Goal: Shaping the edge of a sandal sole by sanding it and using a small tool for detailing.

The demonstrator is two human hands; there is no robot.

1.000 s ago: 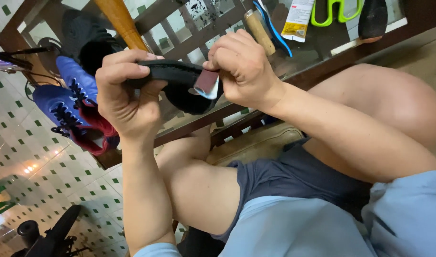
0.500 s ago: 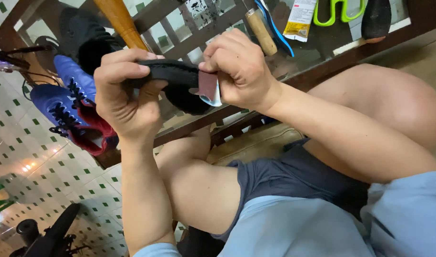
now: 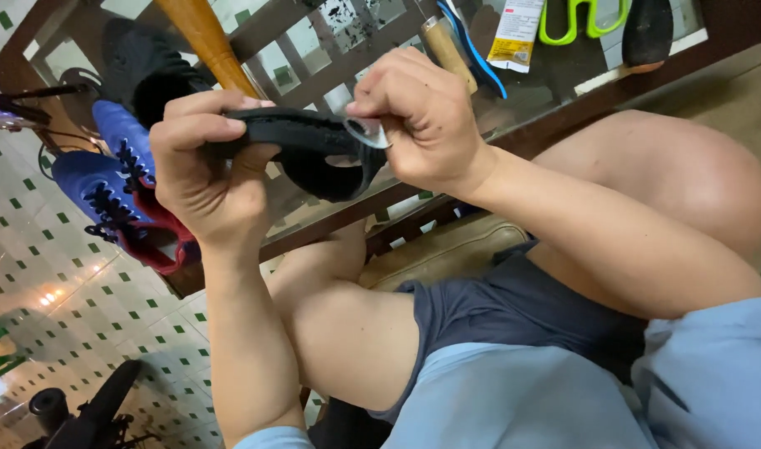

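Note:
My left hand (image 3: 201, 170) grips a black shoe insole (image 3: 301, 133) by one end, holding it edge-on above a glass-topped table (image 3: 555, 133). My right hand (image 3: 422, 116) pinches a small flat grey piece (image 3: 368, 133) against the insole's other end. A black rounded part (image 3: 326, 179) hangs just under the insole. Both forearms rise from my lap, over bare knees and dark shorts.
On the table lie a wooden handle (image 3: 206, 41), a black shoe (image 3: 143, 71), blue shoes with red lining (image 3: 118, 195), a wooden-handled tool (image 3: 447, 50), a glue tube (image 3: 513, 33), a green insole outline (image 3: 584, 21). A green-dotted white tile floor (image 3: 64, 291) spreads at left.
My right hand's small flat piece has turned and slid slightly along the insole's end. The left hand keeps its grip in nearly the same place.

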